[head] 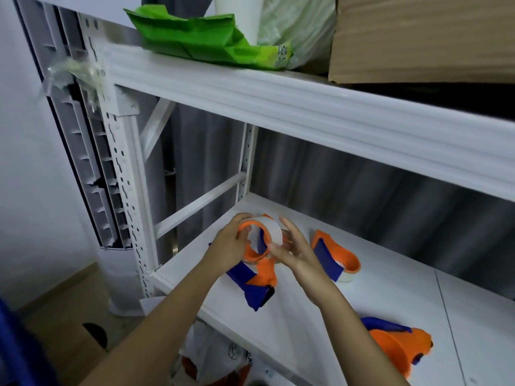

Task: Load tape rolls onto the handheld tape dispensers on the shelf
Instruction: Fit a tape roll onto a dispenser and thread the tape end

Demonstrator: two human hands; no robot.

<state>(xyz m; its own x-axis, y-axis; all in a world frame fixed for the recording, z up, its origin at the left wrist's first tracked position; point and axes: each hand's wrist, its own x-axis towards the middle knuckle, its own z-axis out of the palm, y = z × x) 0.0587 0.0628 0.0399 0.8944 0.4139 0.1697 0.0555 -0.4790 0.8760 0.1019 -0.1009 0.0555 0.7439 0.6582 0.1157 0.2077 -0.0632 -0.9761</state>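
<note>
Your left hand (230,246) and right hand (289,247) are both closed around one orange-and-blue tape dispenser (257,263), held just above the white shelf (390,296). Your left fingers wrap the orange hoop from the left side, and your right fingers press in from the right. The tape roll (271,232), whitish and translucent, sits between your two hands at the top of the dispenser, around or against the orange hoop; how far it is seated you cannot tell from here. The dispenser's blue and orange lower body hangs below your hands, its blue end near the shelf board.

Just to the right of your right hand, a second dispenser (335,257) lies on the shelf with a pale roll in its orange loop. A third dispenser (395,346) lies near the front edge, partly behind your right forearm.

On the upper shelf sit a crumpled green bag (200,37) and a cardboard box (423,37).
</note>
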